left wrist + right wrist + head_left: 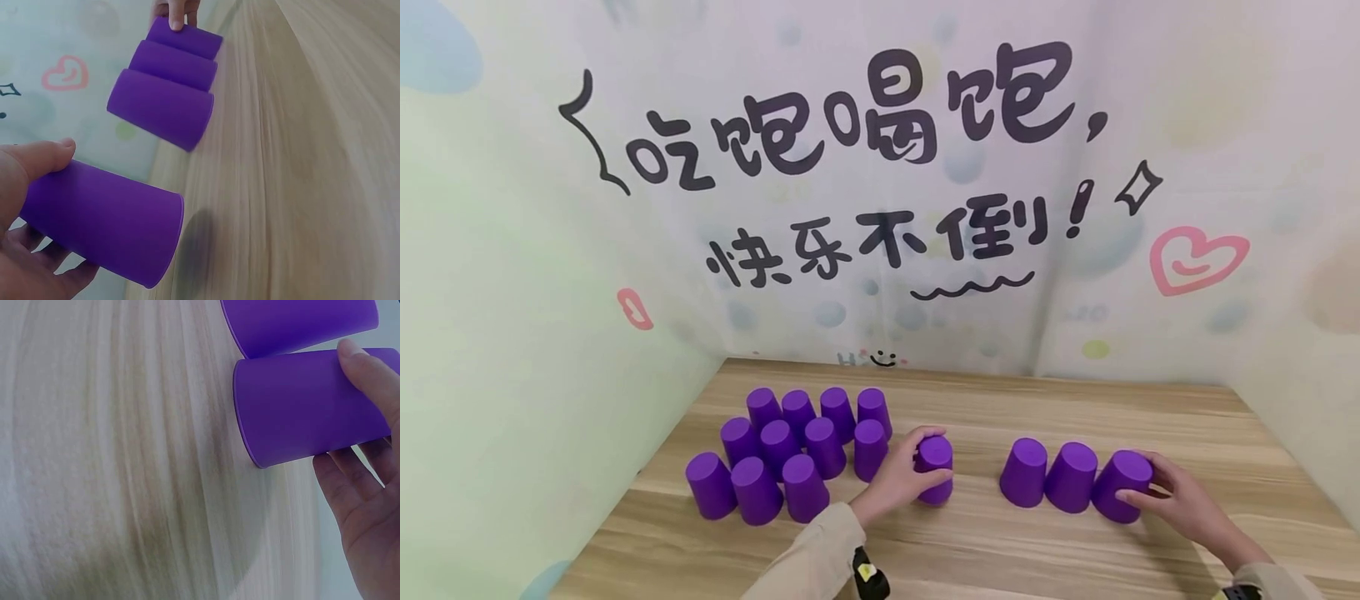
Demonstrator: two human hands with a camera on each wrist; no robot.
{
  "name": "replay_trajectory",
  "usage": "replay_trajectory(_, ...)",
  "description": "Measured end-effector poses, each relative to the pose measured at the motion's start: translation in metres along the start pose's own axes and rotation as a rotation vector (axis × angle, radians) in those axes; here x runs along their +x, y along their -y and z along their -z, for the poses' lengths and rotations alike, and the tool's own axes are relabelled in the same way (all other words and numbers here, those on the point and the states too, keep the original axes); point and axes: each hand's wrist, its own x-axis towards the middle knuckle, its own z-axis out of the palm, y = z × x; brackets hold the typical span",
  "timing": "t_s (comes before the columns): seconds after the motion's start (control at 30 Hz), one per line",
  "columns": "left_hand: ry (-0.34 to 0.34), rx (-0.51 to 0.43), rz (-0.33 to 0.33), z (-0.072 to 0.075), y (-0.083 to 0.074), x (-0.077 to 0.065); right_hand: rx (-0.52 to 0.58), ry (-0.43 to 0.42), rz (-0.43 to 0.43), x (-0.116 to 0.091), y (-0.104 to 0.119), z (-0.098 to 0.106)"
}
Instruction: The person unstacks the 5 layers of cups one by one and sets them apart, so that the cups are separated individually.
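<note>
In the head view my left hand (898,482) grips a purple cup (935,479) turned mouth down, thumb on the near side and fingers round the far side. The left wrist view shows this cup (106,219) with its rim slightly off the table above a shadow. On the right, three purple cups stand upside down in a row: a left one (1024,475), a middle one (1072,479) and a right one (1123,487). My right hand (1187,504) holds the right one between thumb and fingers; its rim meets the table in the right wrist view.
Several more upside-down purple cups stand in rows at the left, among them a front cup (757,492) and a back cup (797,408). One cup (870,450) is close by my left hand. A printed cloth wall (880,333) borders the wooden table (985,550).
</note>
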Motion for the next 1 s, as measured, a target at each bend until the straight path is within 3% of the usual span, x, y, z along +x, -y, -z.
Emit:
replay_trajectory(0.5, -0.018, 0.111, -0.010, 0.044, 0.018, -0.036, 0.002, 0.001, 0.007, 0.001, -0.002, 0.001)
replay_trajectory(0.63, -0.012, 0.092, 0.005, 0.057, -0.004, -0.046, 0.002, 0.000, 0.005, 0.001, -0.001, 0.001)
replay_trajectory(0.73, -0.004, 0.061, 0.015, 0.062, -0.010, -0.051, 0.001, -0.002, 0.009, 0.000, -0.001, 0.001)
replay_trajectory(0.87, 0.006, 0.060, 0.026, 0.064, 0.014, -0.052, 0.005, -0.004, 0.019, 0.000, -0.003, 0.000)
replay_trajectory(1.0, 0.007, 0.058, 0.031, 0.067, 0.023, -0.055, 0.009, -0.001, 0.009, 0.000, -0.003, 0.000)
